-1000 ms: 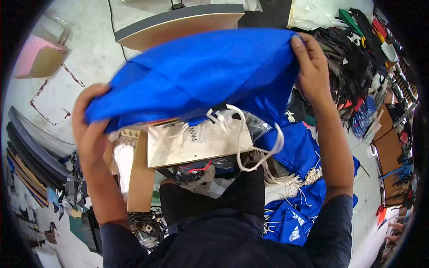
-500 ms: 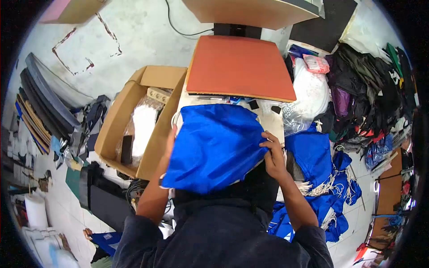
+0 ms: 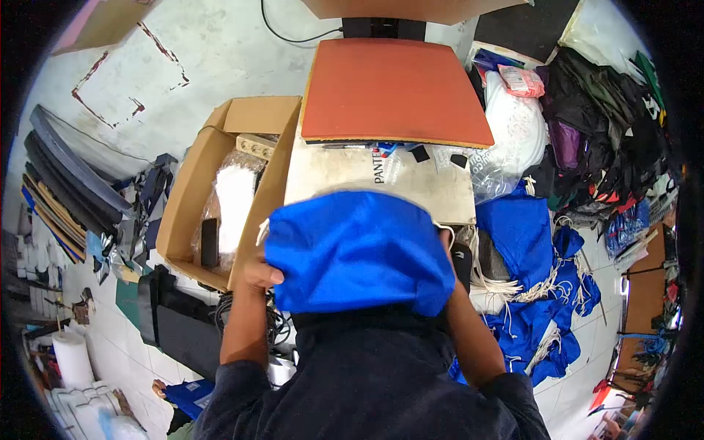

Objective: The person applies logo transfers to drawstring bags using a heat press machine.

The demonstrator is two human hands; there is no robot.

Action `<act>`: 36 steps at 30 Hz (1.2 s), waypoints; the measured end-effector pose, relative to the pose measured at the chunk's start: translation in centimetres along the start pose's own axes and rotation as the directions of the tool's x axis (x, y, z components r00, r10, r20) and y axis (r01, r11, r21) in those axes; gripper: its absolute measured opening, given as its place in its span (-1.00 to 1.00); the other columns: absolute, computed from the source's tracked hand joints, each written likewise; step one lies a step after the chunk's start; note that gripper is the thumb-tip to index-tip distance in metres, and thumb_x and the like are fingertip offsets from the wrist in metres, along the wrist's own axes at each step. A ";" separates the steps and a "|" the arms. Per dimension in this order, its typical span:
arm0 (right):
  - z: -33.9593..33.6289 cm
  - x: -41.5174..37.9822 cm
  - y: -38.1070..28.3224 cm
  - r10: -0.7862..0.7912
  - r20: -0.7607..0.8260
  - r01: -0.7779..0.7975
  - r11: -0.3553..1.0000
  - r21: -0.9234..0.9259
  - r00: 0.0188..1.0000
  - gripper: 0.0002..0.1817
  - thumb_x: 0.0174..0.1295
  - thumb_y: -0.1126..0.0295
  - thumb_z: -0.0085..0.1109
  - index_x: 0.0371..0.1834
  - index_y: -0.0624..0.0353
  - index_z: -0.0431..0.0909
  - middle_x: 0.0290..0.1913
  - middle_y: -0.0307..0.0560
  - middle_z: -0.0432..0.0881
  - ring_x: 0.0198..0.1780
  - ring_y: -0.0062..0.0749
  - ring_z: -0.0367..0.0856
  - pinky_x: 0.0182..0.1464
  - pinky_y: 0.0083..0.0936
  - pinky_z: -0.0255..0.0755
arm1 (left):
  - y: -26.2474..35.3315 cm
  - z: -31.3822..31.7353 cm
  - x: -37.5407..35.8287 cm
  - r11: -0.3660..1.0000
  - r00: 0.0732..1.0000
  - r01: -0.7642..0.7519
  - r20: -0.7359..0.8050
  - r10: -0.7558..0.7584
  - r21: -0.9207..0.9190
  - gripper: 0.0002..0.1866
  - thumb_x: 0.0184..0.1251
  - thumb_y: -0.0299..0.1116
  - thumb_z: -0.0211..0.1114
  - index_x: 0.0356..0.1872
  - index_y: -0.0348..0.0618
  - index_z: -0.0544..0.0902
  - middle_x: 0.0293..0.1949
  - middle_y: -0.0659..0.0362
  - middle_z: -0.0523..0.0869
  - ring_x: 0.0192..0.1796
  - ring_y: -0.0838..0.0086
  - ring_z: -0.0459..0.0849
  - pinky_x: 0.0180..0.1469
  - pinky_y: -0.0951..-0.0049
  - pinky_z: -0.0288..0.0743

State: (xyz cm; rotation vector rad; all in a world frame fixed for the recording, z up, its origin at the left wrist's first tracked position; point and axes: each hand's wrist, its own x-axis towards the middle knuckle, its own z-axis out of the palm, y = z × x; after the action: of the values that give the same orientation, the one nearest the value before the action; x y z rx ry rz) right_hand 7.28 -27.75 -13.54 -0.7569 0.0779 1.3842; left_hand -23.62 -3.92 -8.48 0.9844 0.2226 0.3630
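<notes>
A blue drawstring bag (image 3: 359, 253) with white cord at its upper corners is held up close to my torso, over the near edge of a pale table (image 3: 323, 176). At its left edge my left hand (image 3: 262, 274) grips it, thumb in front and the other fingers hidden. My right hand (image 3: 446, 240) is on the right edge, mostly covered by the cloth, near the white cord. The bag's back side is out of sight.
An orange-red board (image 3: 396, 92) lies across the table's far part. An open cardboard box (image 3: 172, 220) stands left. More blue bags (image 3: 517, 238) with white cords are piled right. At lower left, another person's hand (image 3: 159, 389) is beside blue cloth.
The bag has come down and nearer to my body, uncovering more of the tabletop. My right hand has slid from the front of its right edge to mostly behind it.
</notes>
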 end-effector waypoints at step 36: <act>15.9 26.5 -39.0 -0.651 0.551 0.475 -0.315 -0.822 0.522 -0.58 0.29 0.16 0.12 -0.11 0.37 0.64 -0.20 0.34 0.69 -0.13 0.03 0.72 -0.03 -0.13 0.48 | 19.0 -4.1 42.7 0.075 0.733 0.185 -0.189 0.653 0.980 -0.34 0.24 -0.29 0.20 0.40 -0.18 0.33 -0.47 -0.07 0.69 -0.37 0.17 0.70 -0.25 0.22 0.53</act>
State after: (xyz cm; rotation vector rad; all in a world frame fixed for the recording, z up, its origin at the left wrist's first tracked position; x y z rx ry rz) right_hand 42.31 3.33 3.06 -1.7383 -1.2201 0.0500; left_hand 10.35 25.73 4.48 2.3474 1.0508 0.9710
